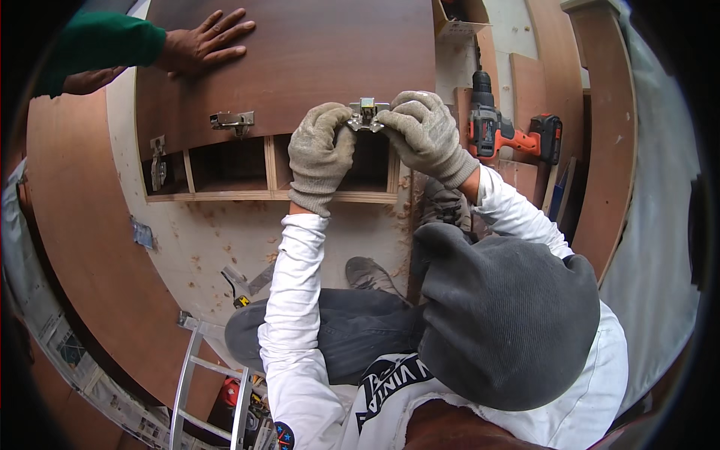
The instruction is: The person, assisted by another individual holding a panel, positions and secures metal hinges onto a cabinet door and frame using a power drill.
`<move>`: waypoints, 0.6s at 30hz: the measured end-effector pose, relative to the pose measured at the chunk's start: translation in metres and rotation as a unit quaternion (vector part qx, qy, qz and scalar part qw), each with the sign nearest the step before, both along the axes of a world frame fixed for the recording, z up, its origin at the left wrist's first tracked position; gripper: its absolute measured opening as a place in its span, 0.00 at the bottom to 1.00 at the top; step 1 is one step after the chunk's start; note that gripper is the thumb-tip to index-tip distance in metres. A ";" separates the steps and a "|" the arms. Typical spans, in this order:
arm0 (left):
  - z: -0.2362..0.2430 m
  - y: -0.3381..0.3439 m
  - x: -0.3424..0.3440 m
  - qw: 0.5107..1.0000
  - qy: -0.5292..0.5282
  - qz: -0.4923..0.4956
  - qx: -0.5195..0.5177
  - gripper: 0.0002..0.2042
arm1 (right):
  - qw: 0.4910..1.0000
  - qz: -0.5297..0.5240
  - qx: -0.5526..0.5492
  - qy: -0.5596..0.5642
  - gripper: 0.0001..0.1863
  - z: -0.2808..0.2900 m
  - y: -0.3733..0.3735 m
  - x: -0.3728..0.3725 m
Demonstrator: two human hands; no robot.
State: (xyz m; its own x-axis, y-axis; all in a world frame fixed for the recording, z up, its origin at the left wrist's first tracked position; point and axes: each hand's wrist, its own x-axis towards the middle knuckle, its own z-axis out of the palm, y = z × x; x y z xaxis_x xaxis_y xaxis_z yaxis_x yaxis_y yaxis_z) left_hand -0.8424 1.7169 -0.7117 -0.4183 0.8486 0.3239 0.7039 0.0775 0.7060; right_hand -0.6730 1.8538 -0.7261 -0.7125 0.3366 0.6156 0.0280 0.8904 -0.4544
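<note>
My left hand [321, 154] and my right hand [429, 136], both in grey knit gloves, are closed on a metal cabinet hinge [367, 112] from its two sides. The hinge is at the near edge of a brown wooden panel [322, 64]. My fingertips hide the hinge's ends. Another hinge [234, 121] sits to the left along the same edge, and a further hinge [158, 163] is at the panel's left corner. Under the panel, an open wooden cabinet [232, 193] shows divided compartments.
A co-worker's hand [204, 46] with a green sleeve lies flat on the panel's far left. To the right, an orange and black cordless drill [499, 135] rests near wooden boards [529, 90]. A metal ladder [182, 386] stands at lower left. Wood shavings litter the floor [225, 232].
</note>
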 end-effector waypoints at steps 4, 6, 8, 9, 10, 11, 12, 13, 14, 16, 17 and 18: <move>0.001 0.000 0.000 1.000 0.005 0.005 0.006 0.10 | 1.000 -0.010 -0.004 -0.003 0.19 -0.001 0.000 -0.002; -0.001 0.000 0.001 1.000 0.007 0.010 0.002 0.10 | 1.000 -0.010 0.006 -0.004 0.17 -0.002 0.002 -0.004; -0.001 0.000 0.003 1.000 0.015 0.018 -0.003 0.10 | 1.000 -0.004 0.012 -0.004 0.17 -0.003 0.002 -0.003; -0.002 0.001 0.005 1.000 0.019 0.022 -0.006 0.11 | 1.000 -0.002 0.015 -0.004 0.17 -0.004 0.003 -0.001; -0.003 0.000 0.005 0.999 0.030 0.022 -0.006 0.11 | 1.000 0.001 0.018 -0.002 0.17 -0.004 0.003 0.000; -0.003 -0.001 0.005 0.999 0.041 0.023 -0.005 0.11 | 1.000 0.004 0.016 -0.001 0.17 -0.005 0.003 0.000; -0.004 -0.002 0.004 0.998 0.052 0.023 -0.005 0.12 | 1.000 0.007 0.014 0.000 0.18 -0.006 0.003 0.000; -0.004 -0.002 0.005 0.999 0.049 0.021 -0.008 0.12 | 1.000 0.008 0.014 -0.002 0.19 -0.007 0.004 0.001; -0.003 -0.003 0.005 0.999 0.045 0.019 -0.012 0.12 | 1.000 0.011 0.020 -0.002 0.19 -0.008 0.004 0.002; -0.003 -0.004 0.005 0.999 0.042 0.016 -0.014 0.13 | 0.999 0.015 0.033 0.001 0.19 -0.008 0.005 0.002; -0.004 -0.006 0.005 0.999 0.043 0.015 -0.012 0.13 | 0.999 0.017 0.029 0.009 0.19 -0.010 0.005 0.002; -0.004 -0.007 0.005 0.999 0.043 0.014 -0.010 0.13 | 0.999 0.019 0.025 0.016 0.20 -0.013 0.004 0.002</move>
State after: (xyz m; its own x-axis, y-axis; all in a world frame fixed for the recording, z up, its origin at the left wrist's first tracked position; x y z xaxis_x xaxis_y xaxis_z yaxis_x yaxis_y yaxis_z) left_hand -0.8378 1.7104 -0.7158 -0.4129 0.8437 0.3430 0.7589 0.1105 0.6418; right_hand -0.6708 1.8582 -0.7392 -0.7040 0.2778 0.6537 -0.0200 0.9122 -0.4092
